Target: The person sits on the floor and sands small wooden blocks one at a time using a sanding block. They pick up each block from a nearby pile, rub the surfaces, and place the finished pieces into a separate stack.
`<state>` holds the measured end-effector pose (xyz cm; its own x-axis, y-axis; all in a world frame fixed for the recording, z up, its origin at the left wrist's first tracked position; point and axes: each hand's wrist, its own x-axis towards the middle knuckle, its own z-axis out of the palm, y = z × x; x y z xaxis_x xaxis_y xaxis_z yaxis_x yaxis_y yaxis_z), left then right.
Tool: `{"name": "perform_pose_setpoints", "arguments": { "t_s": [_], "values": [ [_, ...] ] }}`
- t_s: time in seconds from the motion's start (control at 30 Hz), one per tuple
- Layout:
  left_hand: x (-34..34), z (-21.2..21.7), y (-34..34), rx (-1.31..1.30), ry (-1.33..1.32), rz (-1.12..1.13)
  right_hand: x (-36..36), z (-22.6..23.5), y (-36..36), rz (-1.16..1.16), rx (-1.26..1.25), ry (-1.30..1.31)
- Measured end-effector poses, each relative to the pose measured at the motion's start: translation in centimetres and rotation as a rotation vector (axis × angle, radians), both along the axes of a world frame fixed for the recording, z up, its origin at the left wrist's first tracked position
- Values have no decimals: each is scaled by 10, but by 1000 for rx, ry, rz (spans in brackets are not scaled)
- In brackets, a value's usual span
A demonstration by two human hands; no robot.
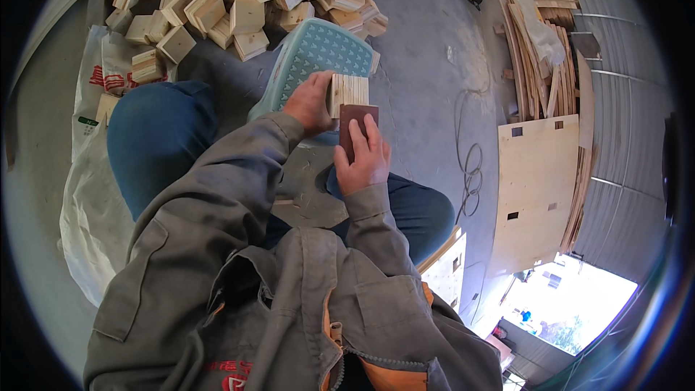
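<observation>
Right over the near edge of the teal stool (308, 54), here's the stack of wooden pieces (351, 91), left hand (311, 103) clamped on its side! Right hand (364, 158) grips a reddish-brown block (350, 124), seemingly touching the stack; beyond, wooden blocks (247, 16) lie heaped.

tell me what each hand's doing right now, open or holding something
Left hand: closed, holding the layered wood piece.
Right hand: holding the reddish-brown block, fingers over it.

I see the left arm (210, 174) stretched forward, the left hand (311, 103) curled in a grip. The right hand (364, 159) is palm down, fingers (373, 132) a bit apart.
</observation>
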<state>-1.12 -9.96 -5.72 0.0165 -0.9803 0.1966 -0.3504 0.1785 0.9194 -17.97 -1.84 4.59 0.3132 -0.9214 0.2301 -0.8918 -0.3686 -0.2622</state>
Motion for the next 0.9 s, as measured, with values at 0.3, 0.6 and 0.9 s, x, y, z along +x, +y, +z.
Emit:
{"name": "perform_pose_setpoints", "arguments": {
  "t_s": [0.3,0.6,0.9],
  "values": [
    [2,0,1,18,2,8,5,-7,-40,24,-53,-68],
    [4,12,3,45,-5,-32,42,9,-150,-168,175,31],
    [3,9,1,48,-20,-31,-8,-6,-37,-3,-28,-32]
  ]
}}
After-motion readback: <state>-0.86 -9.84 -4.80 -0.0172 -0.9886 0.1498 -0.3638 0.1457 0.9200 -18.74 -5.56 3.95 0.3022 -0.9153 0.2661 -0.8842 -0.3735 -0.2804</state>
